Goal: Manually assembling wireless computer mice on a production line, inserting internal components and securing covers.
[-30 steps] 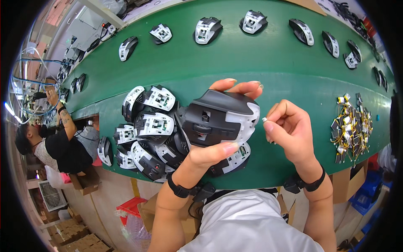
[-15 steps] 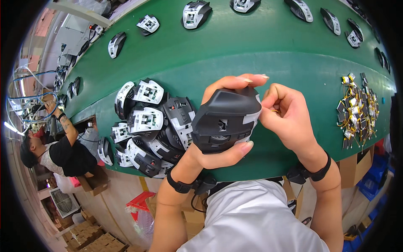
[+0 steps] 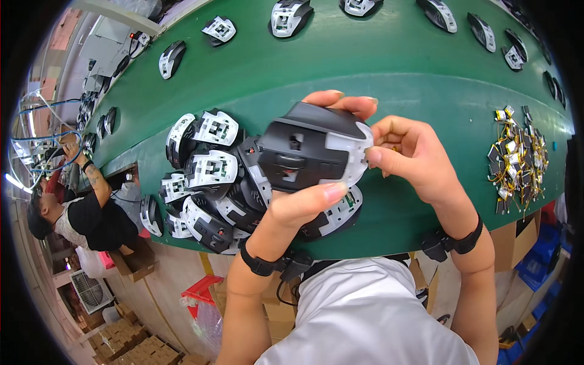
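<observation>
My left hand (image 3: 304, 204) is wrapped round a black and white computer mouse (image 3: 310, 149), its thumb on the near side and fingertips over the far side. The scroll wheel shows on the mouse's black shell. At the white right end, my right hand (image 3: 413, 155) is closed in a pinch against the mouse's edge. A tiny yellow bit shows between its fingers, too small to name. Just below the held mouse, another mouse (image 3: 340, 216) with an exposed green board lies partly hidden. To the left is a heap of similar mice (image 3: 210, 167), white undersides and green boards showing.
Several more mice (image 3: 289, 18) stand spaced out on a green band (image 3: 243, 73) beyond the green table (image 3: 420, 237). On the right lies a pile of small batteries with yellow wires (image 3: 517, 161). At far left a person (image 3: 85, 213) works at the line.
The held mouse has shifted left and tilted, showing more of its white end. My right hand has moved slightly left with it. The mouse beneath has come into view.
</observation>
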Available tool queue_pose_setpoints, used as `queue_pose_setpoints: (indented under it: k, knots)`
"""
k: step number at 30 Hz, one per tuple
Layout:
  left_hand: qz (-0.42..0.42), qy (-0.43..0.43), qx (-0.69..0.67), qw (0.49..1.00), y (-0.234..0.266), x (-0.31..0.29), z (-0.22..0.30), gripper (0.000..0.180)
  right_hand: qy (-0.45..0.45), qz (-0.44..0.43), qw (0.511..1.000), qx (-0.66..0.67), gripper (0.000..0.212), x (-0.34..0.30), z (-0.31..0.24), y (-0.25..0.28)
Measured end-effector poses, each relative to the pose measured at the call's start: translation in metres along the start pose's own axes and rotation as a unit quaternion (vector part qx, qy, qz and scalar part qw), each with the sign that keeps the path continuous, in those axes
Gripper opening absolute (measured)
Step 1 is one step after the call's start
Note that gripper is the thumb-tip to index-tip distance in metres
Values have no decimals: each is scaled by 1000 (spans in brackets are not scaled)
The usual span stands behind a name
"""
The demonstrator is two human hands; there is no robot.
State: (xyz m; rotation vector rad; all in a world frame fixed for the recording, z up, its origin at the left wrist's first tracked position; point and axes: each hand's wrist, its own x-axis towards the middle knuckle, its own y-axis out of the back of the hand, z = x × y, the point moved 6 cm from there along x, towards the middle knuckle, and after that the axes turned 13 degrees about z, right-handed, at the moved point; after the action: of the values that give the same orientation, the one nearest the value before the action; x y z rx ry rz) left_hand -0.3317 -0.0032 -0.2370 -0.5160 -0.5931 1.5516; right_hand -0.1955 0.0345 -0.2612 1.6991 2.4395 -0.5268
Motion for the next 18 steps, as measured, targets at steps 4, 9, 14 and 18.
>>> queue_pose_setpoints:
  k: [4, 9, 14, 18]
  knots:
    - [-21, -2, 26, 999, 2, -3, -3, 83, -24, -20, 1000, 6, 22, -1, 3, -1]
    - [-59, -18, 47, 997, 4, 1, -2, 79, -6, -19, 1000, -4, 15, 0, 5, 1]
    - [-60, -44, 139, 987, -2, -4, -6, 79, -37, -18, 999, 5, 15, 4, 13, 7]
    - [-10, -34, 71, 997, 2, -4, 5, 77, -91, -108, 989, -48, 26, 2, -5, 0]
